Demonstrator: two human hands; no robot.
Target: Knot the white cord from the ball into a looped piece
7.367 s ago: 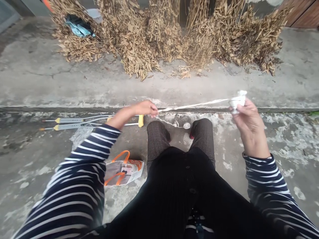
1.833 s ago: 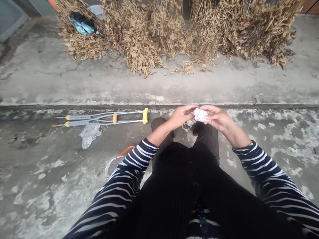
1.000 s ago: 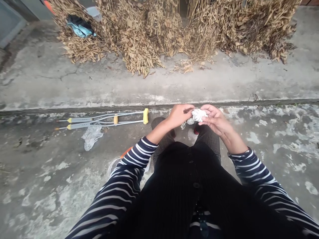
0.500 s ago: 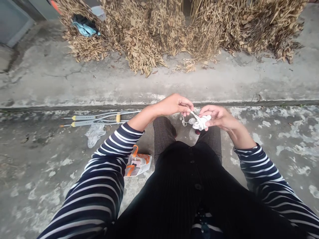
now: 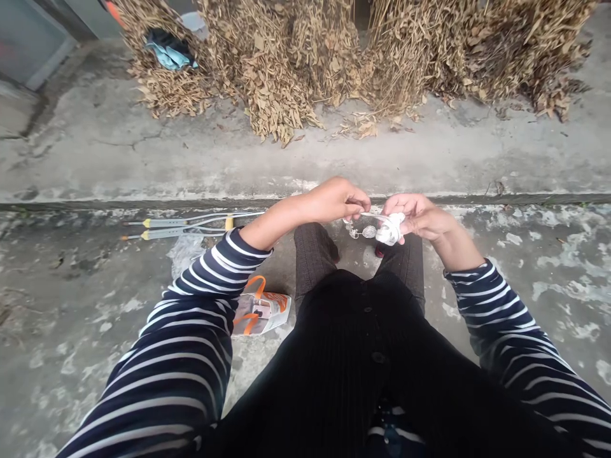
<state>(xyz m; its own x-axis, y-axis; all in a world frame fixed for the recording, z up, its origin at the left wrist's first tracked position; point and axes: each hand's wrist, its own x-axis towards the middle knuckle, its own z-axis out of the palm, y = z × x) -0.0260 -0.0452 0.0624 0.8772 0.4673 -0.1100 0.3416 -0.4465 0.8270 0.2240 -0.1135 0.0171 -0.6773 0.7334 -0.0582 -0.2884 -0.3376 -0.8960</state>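
In front of my knees, a bundle of white flat cord (image 5: 390, 229) is bunched in my right hand (image 5: 419, 218), its fingers closed round the right side. My left hand (image 5: 344, 199) pinches a stretch of the same cord, which runs across the gap between the hands. Just below the cord, between my legs, a small silvery round piece (image 5: 369, 232) with thin, wiry parts shows. Whether it hangs from the cord or lies on the ground, I cannot tell.
A pair of crutches (image 5: 167, 229) lies left by the concrete step (image 5: 267, 172), beside a clear plastic bag (image 5: 185, 252). Near my left leg stands a white and orange bag (image 5: 272, 315). Dry plant bundles (image 5: 281, 76) lean at the back, with a black and blue cloth (image 5: 170, 51).
The white bundle has turned in my right hand and shifted slightly right. The cord between my hands now runs flatter. My left hand has barely moved.
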